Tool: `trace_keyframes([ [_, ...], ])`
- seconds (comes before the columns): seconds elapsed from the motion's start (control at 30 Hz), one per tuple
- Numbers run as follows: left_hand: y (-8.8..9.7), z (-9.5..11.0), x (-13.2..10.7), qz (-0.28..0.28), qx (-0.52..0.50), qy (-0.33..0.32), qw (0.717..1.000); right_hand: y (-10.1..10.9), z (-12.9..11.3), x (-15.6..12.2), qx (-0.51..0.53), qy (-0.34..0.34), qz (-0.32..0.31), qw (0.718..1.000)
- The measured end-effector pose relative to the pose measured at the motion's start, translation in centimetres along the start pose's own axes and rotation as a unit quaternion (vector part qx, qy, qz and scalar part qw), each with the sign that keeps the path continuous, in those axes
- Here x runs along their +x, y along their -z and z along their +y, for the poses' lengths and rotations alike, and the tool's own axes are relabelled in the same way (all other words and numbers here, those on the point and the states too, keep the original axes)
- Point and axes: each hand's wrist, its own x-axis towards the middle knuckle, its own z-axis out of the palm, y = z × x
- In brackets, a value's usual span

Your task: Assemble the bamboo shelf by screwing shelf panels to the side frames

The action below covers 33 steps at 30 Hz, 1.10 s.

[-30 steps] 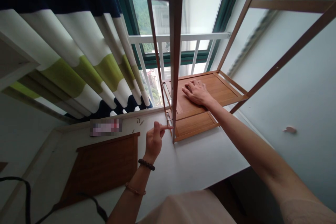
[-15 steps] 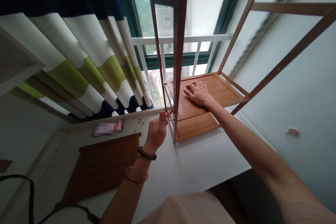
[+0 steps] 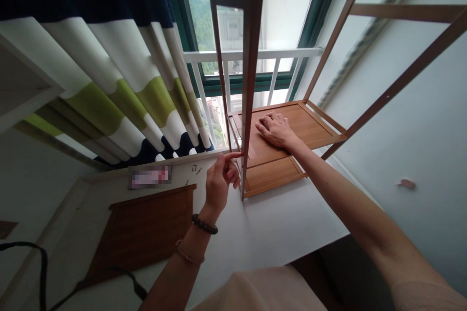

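Observation:
My right hand (image 3: 275,130) lies palm down with fingers spread on the upper shelf board (image 3: 310,124) of a brown wooden rack. Beside the near upright post (image 3: 248,82) is my left hand (image 3: 221,180). Its index finger stretches out to the post's left side at about shelf height, while the other fingers curl loosely, apart from the thumb. I see nothing held in it. A lower wooden shelf board (image 3: 273,177) shows below the upper one, close above the white tabletop (image 3: 284,223).
Left on the tabletop lie a loose wooden panel (image 3: 146,233), several small screws or metal pieces (image 3: 197,170) and a blurred flat item (image 3: 149,177). A striped curtain (image 3: 127,87), a window railing (image 3: 284,53) and a wall (image 3: 419,131) surround the rack. A black cable (image 3: 44,272) hangs at lower left.
My left hand has turned beside the post. Its index finger now reaches out straight, and the curled fingers have come into view. My right hand stays on the shelf board.

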Motion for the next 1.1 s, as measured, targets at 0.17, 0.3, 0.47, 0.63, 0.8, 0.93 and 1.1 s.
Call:
trace_keyframes([
  [0.17,0.8,-1.3,-0.2,-0.001,0.060,-0.030,0.998,0.1,0.0,0.0,0.000,-0.001,-0.002,1.000],
  [0.3,4.1,-2.7,-1.2,0.072,0.265,-0.102,0.956,-0.2,0.3,0.0,0.005,0.000,-0.001,1.000],
  [0.47,10.4,-8.4,-5.4,-0.109,0.580,-0.065,0.805,-0.4,0.4,0.0,0.006,0.010,0.002,1.000],
  [0.63,15.0,-13.8,-7.1,-0.213,0.636,0.099,0.735,-0.3,0.4,-0.1,0.005,0.008,-0.001,1.000],
  [0.8,16.4,-14.8,-5.8,-0.186,0.619,0.111,0.755,-0.4,0.5,0.0,0.009,0.014,0.009,1.000],
  [0.93,16.2,-14.8,-4.7,-0.143,0.607,0.074,0.778,-0.4,0.5,0.1,0.012,0.009,0.010,1.000],
  [1.1,13.7,-12.0,-3.0,-0.027,0.556,0.001,0.831,-0.4,0.4,0.0,0.011,0.009,0.012,1.000],
])
